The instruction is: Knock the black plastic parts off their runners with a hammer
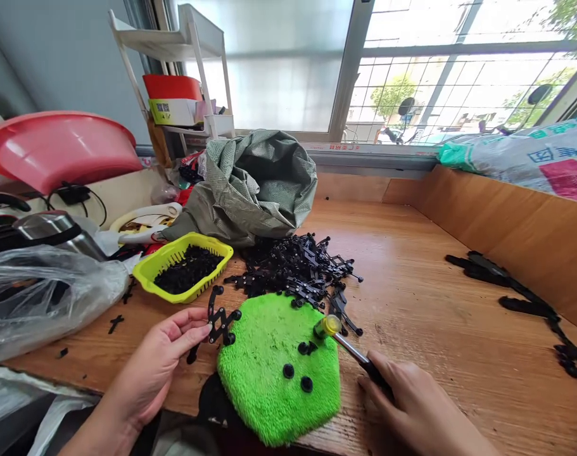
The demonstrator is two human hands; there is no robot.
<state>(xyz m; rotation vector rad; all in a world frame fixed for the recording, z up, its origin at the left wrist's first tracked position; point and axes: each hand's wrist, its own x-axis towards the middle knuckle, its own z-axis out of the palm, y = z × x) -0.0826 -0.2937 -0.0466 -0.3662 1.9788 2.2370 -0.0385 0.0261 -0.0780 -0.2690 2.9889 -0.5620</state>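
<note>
Left hand: the left hand pinches a black plastic frame piece between thumb and fingertips, at the left edge of the green pad.
Frame piece: held tilted, its lower end touching or just over the pad's edge; which of the two cannot be told.
Right hand: the right hand is clenched around the dark handle of a small hammer, low on the right side of the table.
Hammer: its yellow head rests on or just above the upper right edge of the pad; contact cannot be confirmed. The shaft runs down and right into the grip.
Green pad: a fluffy green pad lies flat at the near edge of the wooden table, between the two hands. Small black round parts sit on its surface.
Parts pile: a heap of black plastic pieces lies just behind the pad.
Yellow basket: a yellow basket holding small black bits stands to the left of the pile.
Sack: a grey-green woven sack slumps behind the basket and pile.
Left clutter: a clear plastic bag and a red basin.
Right edge: a row of black strips lies along the wooden side board.
</note>
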